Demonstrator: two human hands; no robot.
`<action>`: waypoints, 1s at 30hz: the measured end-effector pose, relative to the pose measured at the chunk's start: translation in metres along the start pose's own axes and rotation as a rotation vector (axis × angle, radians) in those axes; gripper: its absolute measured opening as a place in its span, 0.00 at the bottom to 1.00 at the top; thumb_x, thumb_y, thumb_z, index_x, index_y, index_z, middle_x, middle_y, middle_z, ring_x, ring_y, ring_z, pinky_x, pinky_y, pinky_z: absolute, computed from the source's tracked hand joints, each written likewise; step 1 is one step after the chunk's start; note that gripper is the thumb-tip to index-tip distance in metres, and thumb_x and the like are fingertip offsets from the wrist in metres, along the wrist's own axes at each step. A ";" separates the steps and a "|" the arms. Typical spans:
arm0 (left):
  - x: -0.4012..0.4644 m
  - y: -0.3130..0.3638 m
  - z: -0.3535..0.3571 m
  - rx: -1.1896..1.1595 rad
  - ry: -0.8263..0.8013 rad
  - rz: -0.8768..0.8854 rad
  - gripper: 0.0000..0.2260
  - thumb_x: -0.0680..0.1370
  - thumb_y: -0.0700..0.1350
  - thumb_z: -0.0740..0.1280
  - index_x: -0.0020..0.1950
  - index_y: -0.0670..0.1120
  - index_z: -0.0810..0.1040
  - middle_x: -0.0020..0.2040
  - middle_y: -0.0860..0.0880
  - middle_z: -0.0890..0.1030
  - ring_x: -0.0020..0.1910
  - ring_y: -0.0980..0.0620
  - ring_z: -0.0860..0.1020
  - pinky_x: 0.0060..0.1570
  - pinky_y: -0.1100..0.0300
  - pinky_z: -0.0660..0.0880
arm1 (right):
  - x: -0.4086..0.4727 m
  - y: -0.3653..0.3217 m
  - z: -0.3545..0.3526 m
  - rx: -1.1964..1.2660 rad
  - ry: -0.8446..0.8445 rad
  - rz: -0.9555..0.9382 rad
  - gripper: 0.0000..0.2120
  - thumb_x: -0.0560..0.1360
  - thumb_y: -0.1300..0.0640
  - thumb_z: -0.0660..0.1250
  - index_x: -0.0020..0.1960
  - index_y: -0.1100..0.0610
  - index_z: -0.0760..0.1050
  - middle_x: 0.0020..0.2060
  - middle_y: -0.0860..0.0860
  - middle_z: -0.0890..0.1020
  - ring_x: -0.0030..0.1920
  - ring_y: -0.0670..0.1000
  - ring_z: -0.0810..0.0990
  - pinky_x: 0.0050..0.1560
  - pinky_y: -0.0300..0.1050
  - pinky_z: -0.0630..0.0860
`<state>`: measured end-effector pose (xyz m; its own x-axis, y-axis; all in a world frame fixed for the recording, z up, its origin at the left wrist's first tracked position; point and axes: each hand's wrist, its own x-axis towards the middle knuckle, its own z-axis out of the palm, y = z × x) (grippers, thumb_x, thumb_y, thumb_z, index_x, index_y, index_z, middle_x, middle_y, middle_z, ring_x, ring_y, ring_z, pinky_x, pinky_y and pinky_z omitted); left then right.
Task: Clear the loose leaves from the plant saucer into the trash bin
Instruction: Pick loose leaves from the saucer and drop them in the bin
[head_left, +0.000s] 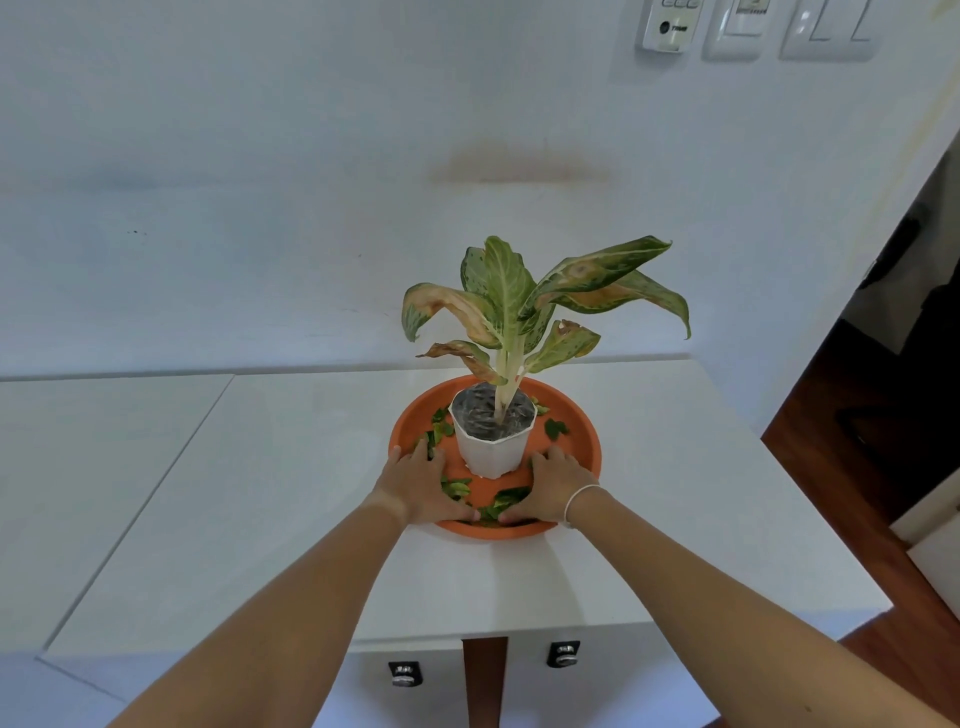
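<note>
An orange round plant saucer (582, 431) sits on a white cabinet top. In its middle stands a white pot (493, 452) with a green and browning plant (519, 306). Several loose green leaf pieces (457, 488) lie scattered in the saucer around the pot. My left hand (423, 486) rests flat inside the saucer at the pot's left, fingers spread over leaves. My right hand (553, 483) lies flat at the pot's right, thumb reaching toward the leaves near the front rim. Neither hand grips anything. No trash bin is in view.
The white cabinet top (675, 519) runs left and right of the saucer, with a white wall behind. Two drawer locks (562, 653) show on the cabinet front below. Dark wooden floor (841, 436) and a dark doorway lie at the right.
</note>
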<state>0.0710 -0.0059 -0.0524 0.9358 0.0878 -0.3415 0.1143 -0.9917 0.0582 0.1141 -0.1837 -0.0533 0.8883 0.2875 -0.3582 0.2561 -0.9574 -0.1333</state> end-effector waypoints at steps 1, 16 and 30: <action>0.001 0.000 0.001 0.009 0.003 0.005 0.45 0.67 0.71 0.61 0.77 0.48 0.56 0.77 0.44 0.60 0.76 0.43 0.58 0.76 0.47 0.47 | 0.000 0.000 0.000 0.024 0.002 0.002 0.44 0.64 0.33 0.69 0.72 0.55 0.62 0.71 0.56 0.65 0.68 0.56 0.68 0.63 0.49 0.73; 0.000 -0.002 0.010 -0.344 0.195 0.067 0.12 0.78 0.40 0.59 0.49 0.44 0.83 0.49 0.46 0.82 0.44 0.51 0.77 0.46 0.62 0.75 | -0.010 0.004 0.014 0.303 0.243 -0.046 0.16 0.78 0.65 0.54 0.57 0.61 0.78 0.56 0.57 0.80 0.54 0.55 0.79 0.56 0.43 0.76; 0.003 0.007 0.003 -0.739 0.256 -0.027 0.14 0.79 0.35 0.58 0.47 0.45 0.82 0.53 0.47 0.80 0.54 0.48 0.76 0.54 0.60 0.72 | 0.001 0.015 -0.008 0.938 0.115 0.228 0.09 0.75 0.67 0.63 0.50 0.63 0.80 0.45 0.57 0.79 0.47 0.56 0.77 0.48 0.45 0.73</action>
<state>0.0731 -0.0128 -0.0559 0.9670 0.2194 -0.1298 0.2467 -0.6773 0.6931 0.1218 -0.1977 -0.0488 0.9237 0.0460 -0.3805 -0.2899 -0.5655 -0.7721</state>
